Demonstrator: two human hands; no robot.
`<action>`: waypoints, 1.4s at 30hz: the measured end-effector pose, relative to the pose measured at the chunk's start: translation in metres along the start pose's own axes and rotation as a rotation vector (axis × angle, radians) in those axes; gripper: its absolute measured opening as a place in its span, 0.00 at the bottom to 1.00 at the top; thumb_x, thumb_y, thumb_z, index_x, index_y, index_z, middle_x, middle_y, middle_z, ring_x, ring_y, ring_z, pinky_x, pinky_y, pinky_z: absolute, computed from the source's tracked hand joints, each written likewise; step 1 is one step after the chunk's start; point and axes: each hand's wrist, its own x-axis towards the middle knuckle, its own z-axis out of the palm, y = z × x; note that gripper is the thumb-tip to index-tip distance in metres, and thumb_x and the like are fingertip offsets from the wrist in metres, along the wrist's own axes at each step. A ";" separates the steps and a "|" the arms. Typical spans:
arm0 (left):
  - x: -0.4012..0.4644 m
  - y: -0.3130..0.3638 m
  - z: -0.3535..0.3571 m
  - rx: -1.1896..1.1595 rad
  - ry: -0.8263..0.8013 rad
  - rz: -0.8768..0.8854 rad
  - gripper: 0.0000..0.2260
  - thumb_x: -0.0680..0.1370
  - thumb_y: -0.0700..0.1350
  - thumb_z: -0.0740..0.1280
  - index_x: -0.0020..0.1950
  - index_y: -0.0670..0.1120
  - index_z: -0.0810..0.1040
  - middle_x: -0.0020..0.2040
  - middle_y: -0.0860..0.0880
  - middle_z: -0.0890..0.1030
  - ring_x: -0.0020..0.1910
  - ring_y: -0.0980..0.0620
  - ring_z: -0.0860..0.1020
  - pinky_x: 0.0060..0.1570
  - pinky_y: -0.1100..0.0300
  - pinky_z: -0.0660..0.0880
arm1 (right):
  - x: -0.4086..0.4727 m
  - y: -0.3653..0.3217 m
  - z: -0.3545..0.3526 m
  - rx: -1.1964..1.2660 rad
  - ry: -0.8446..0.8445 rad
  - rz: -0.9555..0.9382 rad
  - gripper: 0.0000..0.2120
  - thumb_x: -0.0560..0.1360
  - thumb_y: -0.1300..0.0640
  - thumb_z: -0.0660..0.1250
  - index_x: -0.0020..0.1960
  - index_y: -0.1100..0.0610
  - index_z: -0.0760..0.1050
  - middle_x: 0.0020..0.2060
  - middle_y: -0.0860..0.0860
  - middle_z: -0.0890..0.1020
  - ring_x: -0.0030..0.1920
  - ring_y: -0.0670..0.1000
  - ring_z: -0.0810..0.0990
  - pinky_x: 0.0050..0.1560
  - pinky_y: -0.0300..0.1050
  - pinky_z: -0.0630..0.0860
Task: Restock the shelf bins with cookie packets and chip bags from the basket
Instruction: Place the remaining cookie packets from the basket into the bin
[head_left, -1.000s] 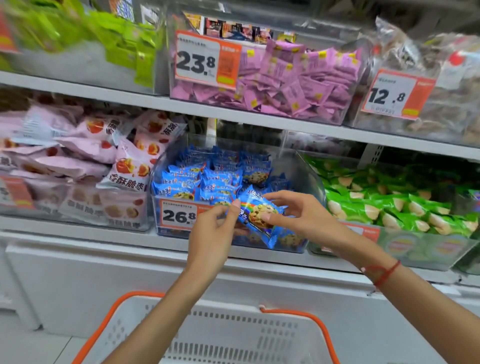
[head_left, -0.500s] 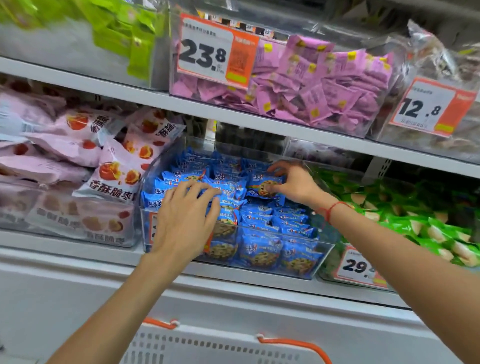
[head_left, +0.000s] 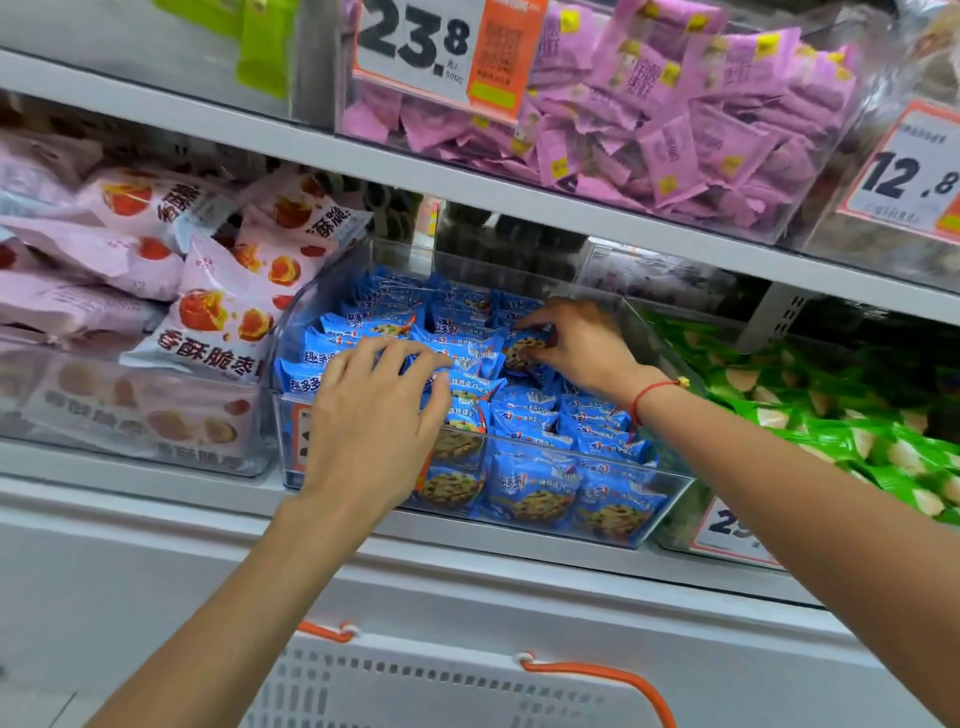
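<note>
Cookie packets, blue wrappers, fill the clear bin on the middle shelf. Your left hand lies flat over the front-left packets, fingers spread and straight, grasping nothing, and it hides most of the bin's price tag. Your right hand reaches deeper in, fingers pinching one packet showing a cookie print; its edges are partly covered, so can't tell if it's lifted or resting on the pile. Red string bracelet on that wrist. Basket, white with orange handles, is cut off at the bottom edge, contents not visible. Left bin holds pink bags with red fruit print, left part cropped. Right bin holds green packets, its tag half hidden behind your forearm. Upper shelf: bin of purple packets with tag reading 23.8; another tag, 12.8, on a bin whose contents are blurred. Green packets top left, cropped.
</note>
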 end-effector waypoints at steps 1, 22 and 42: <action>0.000 0.000 0.000 0.003 -0.001 -0.001 0.20 0.80 0.52 0.50 0.57 0.52 0.80 0.52 0.54 0.80 0.56 0.48 0.74 0.55 0.54 0.66 | -0.002 -0.001 0.001 0.016 0.018 0.001 0.16 0.73 0.54 0.71 0.61 0.53 0.78 0.57 0.53 0.80 0.48 0.52 0.80 0.44 0.37 0.70; 0.000 -0.006 0.002 -0.028 -0.030 0.044 0.22 0.80 0.55 0.48 0.57 0.52 0.80 0.56 0.53 0.79 0.59 0.49 0.73 0.57 0.56 0.61 | -0.046 -0.026 -0.042 0.197 -0.193 0.113 0.28 0.76 0.59 0.67 0.73 0.52 0.64 0.64 0.57 0.74 0.58 0.55 0.75 0.59 0.48 0.71; -0.167 0.051 0.022 -0.537 -0.559 -0.412 0.03 0.75 0.52 0.67 0.41 0.59 0.77 0.38 0.59 0.80 0.44 0.56 0.80 0.42 0.59 0.74 | -0.251 -0.037 0.077 0.317 -0.716 0.381 0.10 0.73 0.58 0.68 0.53 0.53 0.81 0.50 0.53 0.82 0.51 0.52 0.81 0.52 0.42 0.75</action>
